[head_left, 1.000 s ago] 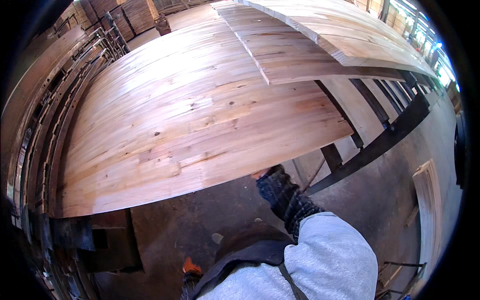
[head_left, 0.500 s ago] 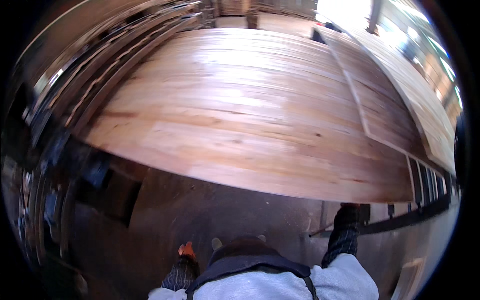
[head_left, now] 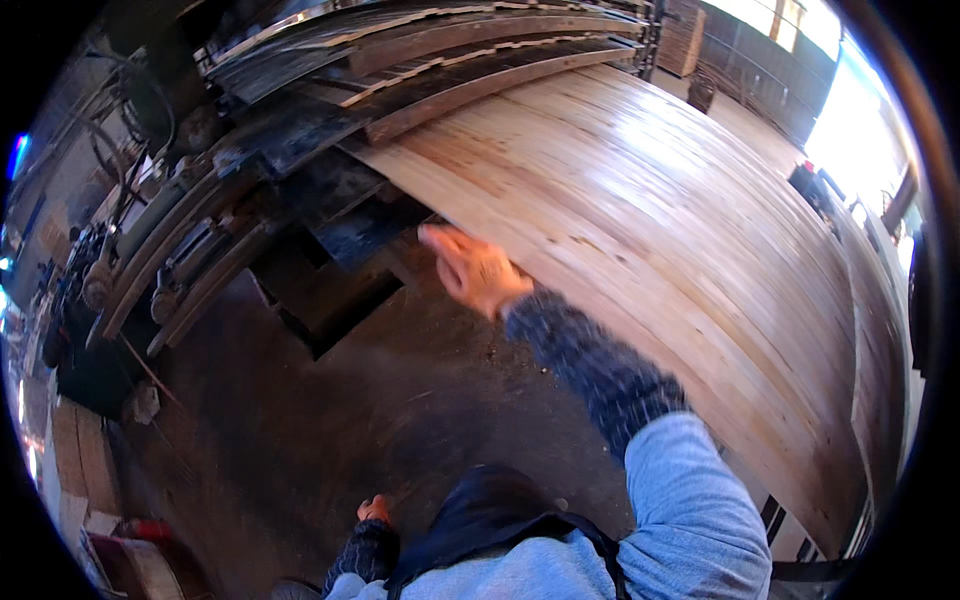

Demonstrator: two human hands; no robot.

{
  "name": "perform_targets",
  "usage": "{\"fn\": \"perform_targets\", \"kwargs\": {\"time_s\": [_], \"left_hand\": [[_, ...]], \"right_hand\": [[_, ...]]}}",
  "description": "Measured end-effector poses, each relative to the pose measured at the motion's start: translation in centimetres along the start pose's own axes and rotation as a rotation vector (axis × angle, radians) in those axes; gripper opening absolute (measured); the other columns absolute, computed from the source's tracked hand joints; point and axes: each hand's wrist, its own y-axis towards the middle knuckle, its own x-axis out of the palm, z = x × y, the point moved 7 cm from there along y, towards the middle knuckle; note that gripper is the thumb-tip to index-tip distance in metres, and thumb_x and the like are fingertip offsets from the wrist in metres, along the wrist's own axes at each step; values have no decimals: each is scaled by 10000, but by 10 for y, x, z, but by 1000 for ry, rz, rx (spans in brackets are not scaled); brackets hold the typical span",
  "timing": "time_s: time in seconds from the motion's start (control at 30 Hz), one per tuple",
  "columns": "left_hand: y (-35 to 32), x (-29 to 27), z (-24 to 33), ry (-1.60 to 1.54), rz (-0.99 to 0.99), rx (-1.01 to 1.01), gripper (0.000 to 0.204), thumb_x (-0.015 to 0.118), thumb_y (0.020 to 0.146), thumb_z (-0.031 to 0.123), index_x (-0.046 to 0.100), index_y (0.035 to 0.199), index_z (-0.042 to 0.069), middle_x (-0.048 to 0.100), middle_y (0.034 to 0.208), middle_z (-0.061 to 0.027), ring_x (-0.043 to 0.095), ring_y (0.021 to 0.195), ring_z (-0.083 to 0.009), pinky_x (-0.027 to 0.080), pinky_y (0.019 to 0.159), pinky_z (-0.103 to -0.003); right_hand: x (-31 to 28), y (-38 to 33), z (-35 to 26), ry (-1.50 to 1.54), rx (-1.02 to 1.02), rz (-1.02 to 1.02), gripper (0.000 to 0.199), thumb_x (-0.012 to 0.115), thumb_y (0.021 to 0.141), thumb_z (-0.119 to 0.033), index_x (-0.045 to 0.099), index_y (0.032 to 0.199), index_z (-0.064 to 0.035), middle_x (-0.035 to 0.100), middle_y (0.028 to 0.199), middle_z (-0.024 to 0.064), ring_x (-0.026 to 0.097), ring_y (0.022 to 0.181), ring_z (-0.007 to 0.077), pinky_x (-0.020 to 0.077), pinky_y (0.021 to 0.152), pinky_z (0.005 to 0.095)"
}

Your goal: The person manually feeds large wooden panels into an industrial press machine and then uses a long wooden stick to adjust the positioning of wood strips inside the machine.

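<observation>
Here the streaked, pale-brown wooden panel (head_left: 640, 230) gleams beside loosely spread right fingers (head_left: 446, 243); left fingers (head_left: 375, 507), I cannot tell.

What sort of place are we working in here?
Probably a woodworking shop or panel factory: a broad panel of joined wood strips lies by the person, long brown rails run beside it, and stacked wood stands in the background.

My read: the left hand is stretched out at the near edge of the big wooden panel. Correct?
Not quite: the right hand is stretched out at the near edge of the big wooden panel, as the head view shows, not the left hand, which is away from it.
</observation>
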Motion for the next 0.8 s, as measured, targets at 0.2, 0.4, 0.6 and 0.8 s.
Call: {"fn": "perform_targets", "kwargs": {"time_s": [0.2, 0.4, 0.6, 0.8], "left_hand": [[-24, -94, -66, 77, 284, 18, 331, 668, 888, 242, 643, 1108, -4, 676, 1039, -118, 626, 897, -249, 504, 774, -369], [7, -83, -75, 1394, -299, 409, 455, 537, 909, 438, 562, 1233, 120, 638, 1198, -95, 611, 1089, -315, 501, 882, -390], [1, -35, -66, 354, 2, 83, 297, 546, 916, 380, 581, 1031, 108, 644, 976, -62, 589, 869, -289, 441, 685, -448], [-10, 59, 16, -134, -123, 9, 245, 577, 926, 252, 583, 1092, 72, 635, 1135, -92, 591, 991, -278, 474, 739, -487]], "right_hand": [[38, 75, 86, -562, 296, -307, 508, 444, 924, -188, 384, 1411, -56, 509, 1328, 142, 476, 1228, 252, 376, 994, 423], [29, 26, 71, -837, 267, -292, 543, 473, 891, -194, 371, 1401, -38, 556, 1210, 170, 502, 1126, 328, 399, 913, 438], [-31, -42, 34, -826, 190, -232, 560, 509, 865, -161, 382, 1395, -30, 549, 1231, 158, 498, 1193, 341, 412, 961, 457], [-105, -132, 2, -789, 265, -355, 635, 544, 845, -60, 333, 1443, -41, 471, 1366, 169, 440, 1302, 356, 368, 1076, 480]]}}
